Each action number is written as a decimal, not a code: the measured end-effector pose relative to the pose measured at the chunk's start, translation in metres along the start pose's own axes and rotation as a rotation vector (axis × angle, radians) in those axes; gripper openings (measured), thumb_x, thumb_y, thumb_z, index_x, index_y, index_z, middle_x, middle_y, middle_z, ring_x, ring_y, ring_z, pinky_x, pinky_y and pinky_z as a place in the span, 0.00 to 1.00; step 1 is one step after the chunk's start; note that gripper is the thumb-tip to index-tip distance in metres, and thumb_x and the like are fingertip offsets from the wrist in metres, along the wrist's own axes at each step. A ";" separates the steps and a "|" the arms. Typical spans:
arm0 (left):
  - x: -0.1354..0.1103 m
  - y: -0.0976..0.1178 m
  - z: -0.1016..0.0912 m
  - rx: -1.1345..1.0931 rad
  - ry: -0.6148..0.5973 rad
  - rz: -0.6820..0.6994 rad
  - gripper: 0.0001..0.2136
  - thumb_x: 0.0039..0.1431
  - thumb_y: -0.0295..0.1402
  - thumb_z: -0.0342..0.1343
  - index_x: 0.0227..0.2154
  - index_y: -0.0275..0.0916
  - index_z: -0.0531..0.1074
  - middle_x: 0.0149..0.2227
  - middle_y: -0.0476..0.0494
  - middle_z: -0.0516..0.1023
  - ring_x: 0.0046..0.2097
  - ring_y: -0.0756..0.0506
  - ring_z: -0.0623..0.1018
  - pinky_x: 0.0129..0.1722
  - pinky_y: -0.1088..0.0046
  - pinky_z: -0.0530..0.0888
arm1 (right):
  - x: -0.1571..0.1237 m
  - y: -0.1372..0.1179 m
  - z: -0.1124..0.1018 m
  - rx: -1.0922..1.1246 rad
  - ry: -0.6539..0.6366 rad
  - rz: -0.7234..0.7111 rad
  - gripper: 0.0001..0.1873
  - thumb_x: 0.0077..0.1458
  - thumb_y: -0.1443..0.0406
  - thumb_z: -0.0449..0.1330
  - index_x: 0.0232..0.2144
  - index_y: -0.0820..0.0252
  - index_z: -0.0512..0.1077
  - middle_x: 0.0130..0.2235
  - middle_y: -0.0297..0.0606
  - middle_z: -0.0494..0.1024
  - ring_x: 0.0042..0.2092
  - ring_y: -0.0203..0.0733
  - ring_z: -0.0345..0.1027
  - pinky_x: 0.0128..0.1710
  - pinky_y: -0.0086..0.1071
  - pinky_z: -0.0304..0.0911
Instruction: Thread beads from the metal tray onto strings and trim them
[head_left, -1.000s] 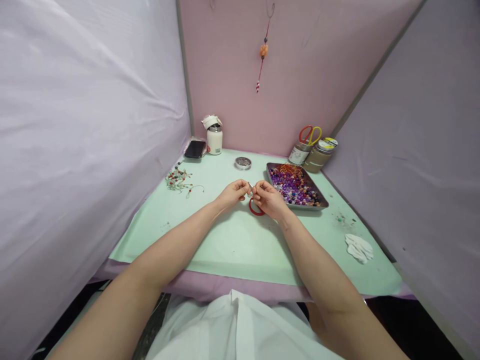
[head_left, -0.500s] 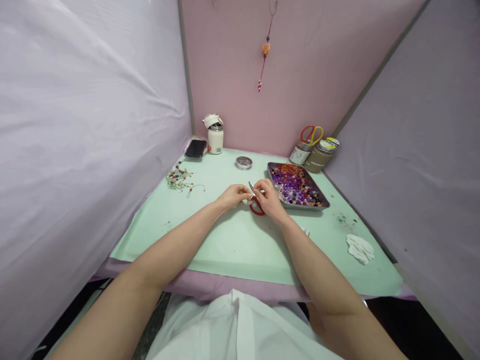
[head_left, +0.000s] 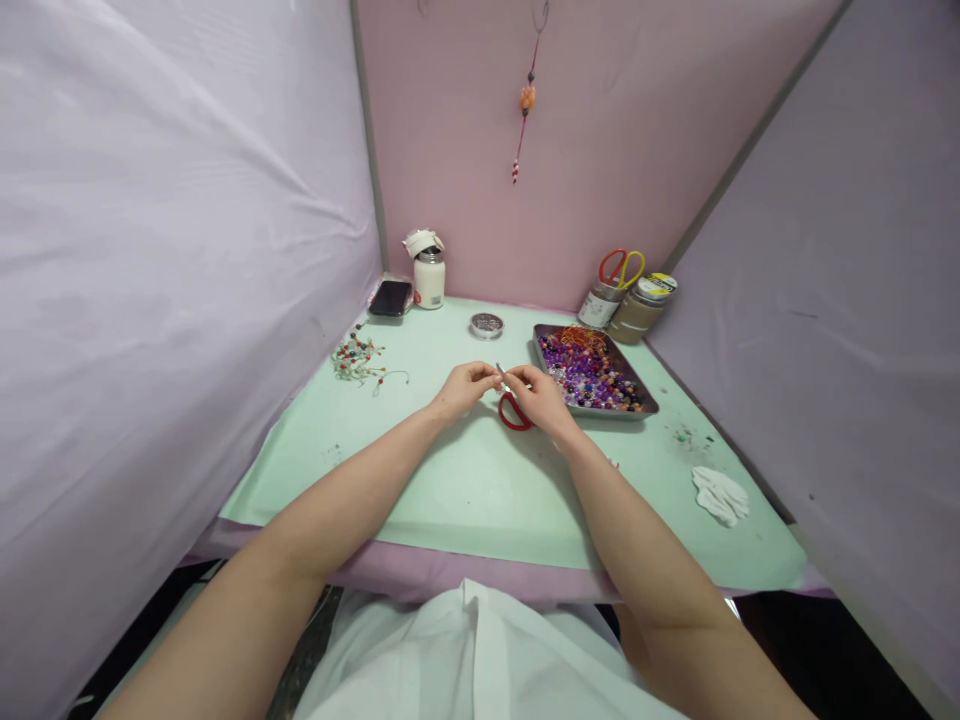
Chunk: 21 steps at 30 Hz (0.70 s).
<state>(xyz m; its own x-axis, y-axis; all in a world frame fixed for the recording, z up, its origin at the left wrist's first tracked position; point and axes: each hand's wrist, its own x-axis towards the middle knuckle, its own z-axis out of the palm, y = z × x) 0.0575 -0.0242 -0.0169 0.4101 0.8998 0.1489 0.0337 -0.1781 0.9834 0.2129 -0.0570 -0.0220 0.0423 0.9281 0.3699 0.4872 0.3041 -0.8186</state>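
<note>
My right hand point(head_left: 541, 401) is closed round small red-handled scissors point(head_left: 513, 412), whose metal blades point up and left toward my left hand. My left hand point(head_left: 463, 388) is pinched shut on something tiny that I cannot make out, right at the blade tips. Both hands hover over the mint-green mat point(head_left: 465, 480) in the middle of the table, just left of a metal tray point(head_left: 649, 405) filled with purple, red and clear beads.
A pile of beaded pins point(head_left: 358, 360) lies at the left edge. At the back stand a phone point(head_left: 391, 297), a white jar point(head_left: 429, 277), a small round tin point(head_left: 487, 324) and two cups with scissors point(head_left: 620, 268). A crumpled white tissue point(head_left: 718, 495) lies at the right. Fabric walls enclose the table.
The scissors have come up in my right hand, their blades now raised at my left fingertips. Both hands stayed in nearly the same spot.
</note>
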 end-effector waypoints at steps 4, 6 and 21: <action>0.000 -0.002 0.000 -0.046 0.027 0.001 0.04 0.48 0.32 0.57 0.25 0.37 0.72 0.26 0.47 0.75 0.29 0.51 0.70 0.32 0.73 0.65 | 0.000 0.002 0.000 -0.007 -0.038 0.040 0.13 0.50 0.55 0.57 0.25 0.59 0.72 0.26 0.34 0.74 0.29 0.38 0.63 0.32 0.32 0.58; 0.000 -0.003 0.001 -0.054 0.031 -0.015 0.04 0.47 0.32 0.58 0.26 0.37 0.72 0.26 0.47 0.76 0.30 0.50 0.70 0.32 0.73 0.66 | 0.000 0.002 0.001 -0.018 -0.020 0.048 0.13 0.50 0.56 0.57 0.24 0.59 0.71 0.24 0.34 0.73 0.28 0.38 0.62 0.31 0.32 0.57; 0.004 -0.008 -0.005 -0.188 0.106 -0.188 0.09 0.39 0.33 0.64 0.25 0.36 0.73 0.24 0.49 0.73 0.23 0.54 0.64 0.25 0.74 0.60 | -0.004 0.000 0.003 -0.179 -0.005 -0.122 0.11 0.53 0.58 0.55 0.24 0.57 0.69 0.26 0.35 0.71 0.29 0.39 0.61 0.33 0.33 0.57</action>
<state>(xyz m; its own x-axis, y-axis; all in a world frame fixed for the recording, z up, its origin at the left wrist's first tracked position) 0.0541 -0.0174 -0.0240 0.3149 0.9484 -0.0381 -0.0731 0.0642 0.9953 0.2100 -0.0595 -0.0250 -0.0305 0.8878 0.4593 0.6354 0.3719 -0.6767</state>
